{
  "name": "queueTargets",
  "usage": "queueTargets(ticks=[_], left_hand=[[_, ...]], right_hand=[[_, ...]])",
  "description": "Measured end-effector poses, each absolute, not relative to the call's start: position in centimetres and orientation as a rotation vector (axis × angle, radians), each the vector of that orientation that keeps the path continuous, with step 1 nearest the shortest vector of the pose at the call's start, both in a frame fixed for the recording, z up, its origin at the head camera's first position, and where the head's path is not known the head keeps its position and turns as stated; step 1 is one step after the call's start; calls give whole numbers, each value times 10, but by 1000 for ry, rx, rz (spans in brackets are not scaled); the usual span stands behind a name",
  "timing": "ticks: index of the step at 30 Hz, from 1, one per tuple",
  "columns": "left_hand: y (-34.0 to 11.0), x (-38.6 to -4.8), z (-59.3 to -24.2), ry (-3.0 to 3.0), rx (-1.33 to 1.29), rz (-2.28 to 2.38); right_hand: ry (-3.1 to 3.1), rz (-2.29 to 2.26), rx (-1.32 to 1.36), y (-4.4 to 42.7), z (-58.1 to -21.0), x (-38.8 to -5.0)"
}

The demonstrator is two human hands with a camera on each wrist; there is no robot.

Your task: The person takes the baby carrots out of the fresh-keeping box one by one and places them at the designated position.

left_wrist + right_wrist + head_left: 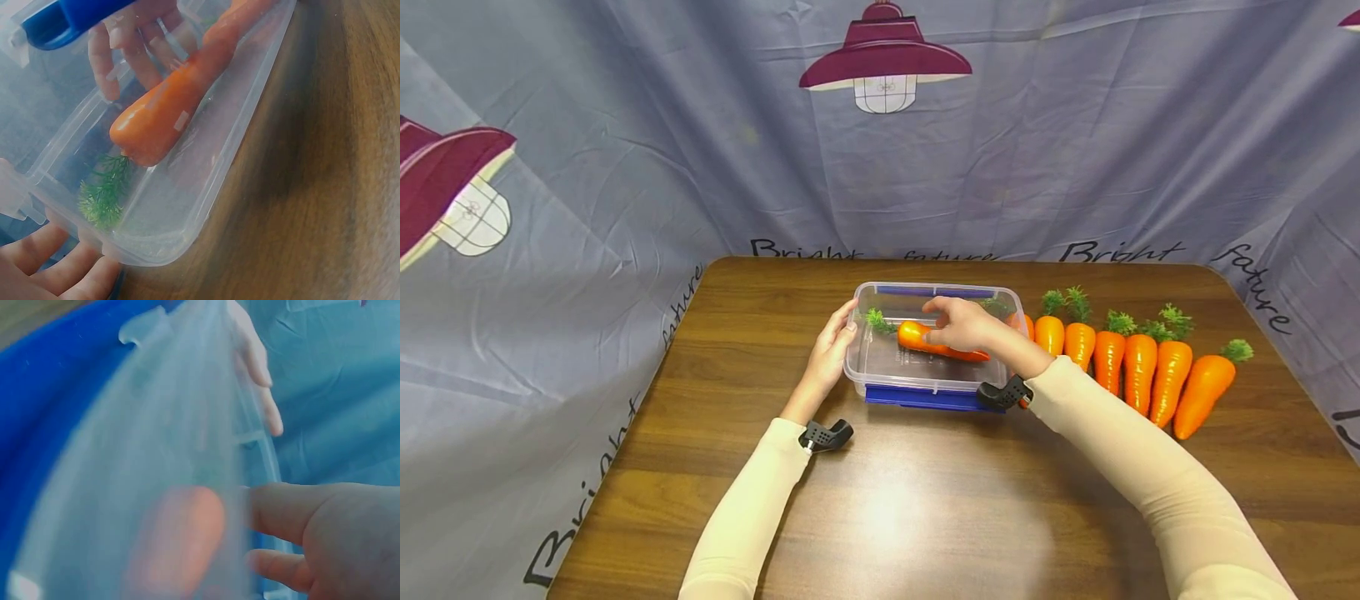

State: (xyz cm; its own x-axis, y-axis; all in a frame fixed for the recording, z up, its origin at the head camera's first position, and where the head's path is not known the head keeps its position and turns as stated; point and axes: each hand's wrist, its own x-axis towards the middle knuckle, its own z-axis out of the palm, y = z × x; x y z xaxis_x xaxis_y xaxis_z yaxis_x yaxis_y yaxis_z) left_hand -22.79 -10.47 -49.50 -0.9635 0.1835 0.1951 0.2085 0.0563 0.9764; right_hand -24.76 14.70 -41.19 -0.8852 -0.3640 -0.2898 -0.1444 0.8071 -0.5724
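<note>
A clear plastic box (891, 367) with blue clips stands on the table, and one orange carrot (912, 335) with a green leafy top lies in it. My left hand (832, 343) rests against the box's left wall, its fingers (53, 256) extended along the outside. Over the box's inside is my right hand (964, 323), with thumb and fingers apart just above the carrot. Through the wall, the left wrist view shows those fingers (134, 53) hanging loosely beside the carrot, not wrapped round it. The right wrist view is partly blurred by the plastic wall.
Several more carrots (1141, 367) lie in a row on the wooden table (880, 500), right of the box, partly behind my right forearm. A grey-blue curtain (715, 125) with printed lamps hangs behind the table and along its sides.
</note>
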Motion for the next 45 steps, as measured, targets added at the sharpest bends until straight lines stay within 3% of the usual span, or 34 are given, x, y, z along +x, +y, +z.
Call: queueTargets(ticks=[24,45], left_hand=[[-105,-230,-494,-2266,-433,-2089],[-105,-228,-494,-2301,-417,-2093]], right_hand=[[2610,-573,-578,118,-428,-239],[2622,-579,-574,120,-427,-237]])
